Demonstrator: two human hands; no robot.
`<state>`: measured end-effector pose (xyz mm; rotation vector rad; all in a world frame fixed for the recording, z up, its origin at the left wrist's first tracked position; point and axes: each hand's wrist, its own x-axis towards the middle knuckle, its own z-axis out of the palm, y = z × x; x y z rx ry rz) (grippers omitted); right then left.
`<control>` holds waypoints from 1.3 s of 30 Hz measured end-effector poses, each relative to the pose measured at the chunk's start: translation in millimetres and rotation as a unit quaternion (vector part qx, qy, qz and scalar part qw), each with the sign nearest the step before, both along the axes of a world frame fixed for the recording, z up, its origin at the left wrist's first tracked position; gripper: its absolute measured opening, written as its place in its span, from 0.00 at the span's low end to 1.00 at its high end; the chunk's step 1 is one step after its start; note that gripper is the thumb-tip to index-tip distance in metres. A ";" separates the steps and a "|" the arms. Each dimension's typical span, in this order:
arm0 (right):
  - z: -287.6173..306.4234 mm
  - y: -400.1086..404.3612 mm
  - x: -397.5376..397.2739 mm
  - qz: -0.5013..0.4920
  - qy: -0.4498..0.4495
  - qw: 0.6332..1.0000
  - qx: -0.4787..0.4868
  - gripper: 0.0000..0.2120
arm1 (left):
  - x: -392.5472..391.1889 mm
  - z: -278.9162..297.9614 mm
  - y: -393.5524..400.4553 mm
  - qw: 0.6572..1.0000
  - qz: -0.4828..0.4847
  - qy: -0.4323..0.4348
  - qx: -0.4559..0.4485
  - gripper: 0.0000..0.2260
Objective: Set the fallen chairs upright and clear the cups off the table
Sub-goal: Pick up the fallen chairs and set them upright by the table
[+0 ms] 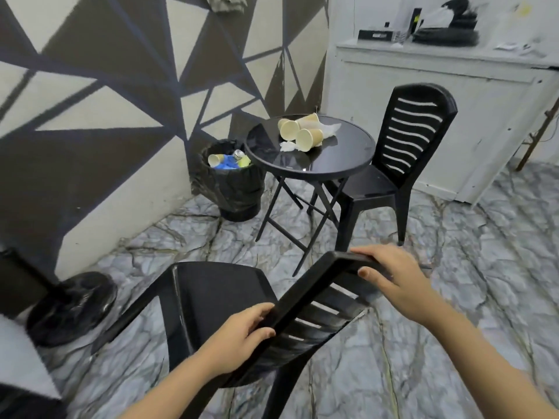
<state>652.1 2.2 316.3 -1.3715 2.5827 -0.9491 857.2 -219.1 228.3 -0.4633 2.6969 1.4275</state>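
Both the left hand [242,331] and right hand [390,276] grip the tipped near chair [211,300]; next, stand it up, then clear the paper cups [302,131].

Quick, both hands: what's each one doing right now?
Left hand: closed on the tilted chair's backrest edge.
Right hand: closed on the backrest's top rail.
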 end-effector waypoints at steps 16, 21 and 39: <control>48.7 -106.6 221.9 0.224 0.057 0.970 0.079 0.19 | 169.7 93.0 -19.2 0.946 0.216 0.239 0.027 0.31; 36.1 -91.8 197.4 0.257 -0.028 0.961 0.101 0.15 | 239.7 90.9 -37.7 0.915 0.310 0.260 0.019 0.34; -30.3 -145.5 207.0 0.248 -0.287 0.924 0.046 0.23 | 402.4 50.6 -87.0 0.855 0.456 0.227 0.097 0.38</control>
